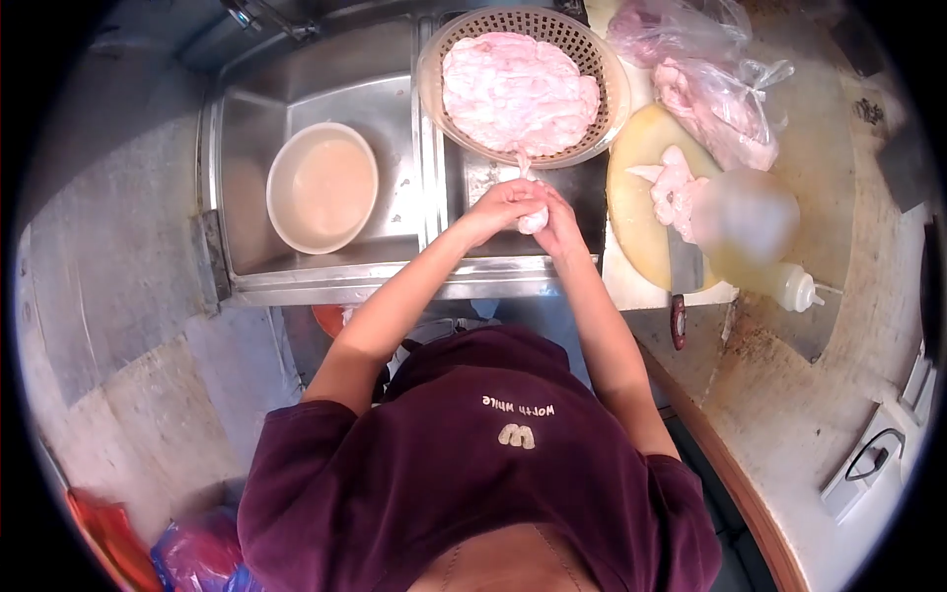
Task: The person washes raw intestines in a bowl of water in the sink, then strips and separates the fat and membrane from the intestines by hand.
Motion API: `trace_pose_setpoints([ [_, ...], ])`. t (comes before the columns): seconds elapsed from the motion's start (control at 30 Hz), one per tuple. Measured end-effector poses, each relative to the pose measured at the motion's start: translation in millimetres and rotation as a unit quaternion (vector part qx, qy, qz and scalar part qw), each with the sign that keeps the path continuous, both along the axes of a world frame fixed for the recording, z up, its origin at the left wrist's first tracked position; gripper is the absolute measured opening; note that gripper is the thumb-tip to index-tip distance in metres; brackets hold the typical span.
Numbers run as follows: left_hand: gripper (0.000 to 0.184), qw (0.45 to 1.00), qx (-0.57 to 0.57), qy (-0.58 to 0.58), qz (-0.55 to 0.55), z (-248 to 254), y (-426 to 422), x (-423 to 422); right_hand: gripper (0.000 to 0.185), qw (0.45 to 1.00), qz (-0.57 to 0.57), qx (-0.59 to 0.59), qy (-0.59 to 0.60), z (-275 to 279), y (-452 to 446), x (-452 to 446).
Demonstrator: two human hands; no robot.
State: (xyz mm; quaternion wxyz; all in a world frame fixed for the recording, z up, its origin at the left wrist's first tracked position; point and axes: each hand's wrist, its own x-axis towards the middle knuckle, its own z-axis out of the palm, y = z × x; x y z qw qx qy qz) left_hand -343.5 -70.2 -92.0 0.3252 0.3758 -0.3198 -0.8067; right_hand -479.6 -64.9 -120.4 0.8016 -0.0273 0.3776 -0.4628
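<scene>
My left hand [501,209] and my right hand [559,217] meet over the right-hand sink, closed around a piece of raw chicken [533,220]. Its pale, rounded end shows between my fingers, and a thinner strip sticks out above them towards the basket. Just beyond my hands a perforated basket [597,133], set in a larger pale bowl, holds a heap of pink raw meat [513,91]. To the right, more raw chicken pieces [674,190] lie on a round cutting board [631,232]. A knife [683,266] rests there, its dark red handle over the counter's front edge.
A cream bowl [281,173] of cloudy pinkish liquid stands in the left sink [390,99]. Plastic bags of raw meat [725,113] lie behind the board. A squeeze bottle [794,288] lies at the right, beside a blurred patch. The metal sink edge [385,288] runs below my forearms.
</scene>
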Motion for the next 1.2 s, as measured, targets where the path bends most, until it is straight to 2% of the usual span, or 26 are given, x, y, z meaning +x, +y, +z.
trace_pose_setpoints([
  [0.1, 0.030, 0.999, -0.002, -0.034, 0.038, 7.2, 3.7, 2.7, 0.021, 1.000, 0.018, 0.004, 0.006, -3.4, -6.4, -3.0],
  [0.2, 0.030, 0.993, -0.072, -0.051, 0.076, 2.0, 6.7, -1.9, 0.021, 1.000, 0.003, -0.020, 0.014, -4.8, -9.5, -5.8],
  [0.3, 0.032, 0.980, 0.103, 0.043, 0.167, -2.7, -3.7, 1.5, 0.020, 0.999, -0.005, -0.048, 0.002, 1.0, -11.3, -5.4],
  [0.37, 0.034, 0.995, 0.016, -0.015, 0.102, -5.2, -8.4, 5.7, 0.019, 0.998, 0.007, -0.061, -0.029, 13.8, -12.5, -9.8],
  [0.43, 0.032, 0.992, -0.067, -0.097, 0.045, -2.8, -11.7, 7.2, 0.018, 0.994, 0.057, -0.096, -0.009, 13.0, -10.3, -16.1],
  [0.57, 0.027, 0.978, -0.107, -0.170, -0.063, -4.2, -15.6, 11.0, 0.016, 0.977, 0.143, -0.137, 0.081, 23.0, -7.8, -17.5],
  [0.63, 0.025, 0.956, -0.130, -0.232, -0.127, -11.9, -16.8, 14.5, 0.016, 0.958, 0.188, -0.154, 0.153, 16.7, -4.7, -20.3],
  [0.73, 0.023, 0.872, -0.236, -0.384, -0.190, -11.7, -15.2, 14.6, 0.017, 0.941, 0.213, -0.170, 0.202, 18.6, -1.5, -22.4],
  [0.77, 0.019, 0.851, -0.263, -0.421, -0.172, -11.9, -12.9, 12.5, 0.017, 0.938, 0.214, -0.174, 0.209, 20.6, -1.7, -22.3],
  [0.87, 0.018, 0.859, -0.345, -0.377, 0.006, -44.9, -3.5, 8.7, 0.016, 0.944, 0.218, -0.167, 0.186, 22.0, -1.3, -23.2],
  [0.9, 0.017, 0.859, -0.373, -0.349, 0.021, -44.1, -6.1, 8.3, 0.016, 0.941, 0.216, -0.168, 0.199, 22.0, -0.5, -22.2],
  [1.0, 0.017, 0.976, -0.148, -0.154, 0.036, -36.0, -6.9, 3.5, 0.017, 0.927, 0.224, -0.181, 0.238, 22.7, -3.5, -18.7],
  [1.1, 0.015, 0.985, -0.122, -0.121, 0.030, -21.3, -8.9, 2.4, 0.016, 0.901, 0.253, -0.202, 0.288, 26.3, -10.2, -22.6],
  [1.2, 0.014, 0.972, -0.160, -0.162, 0.051, -12.8, -6.9, 3.2, 0.016, 0.886, 0.266, -0.206, 0.320, 27.4, -14.5, -31.5],
])
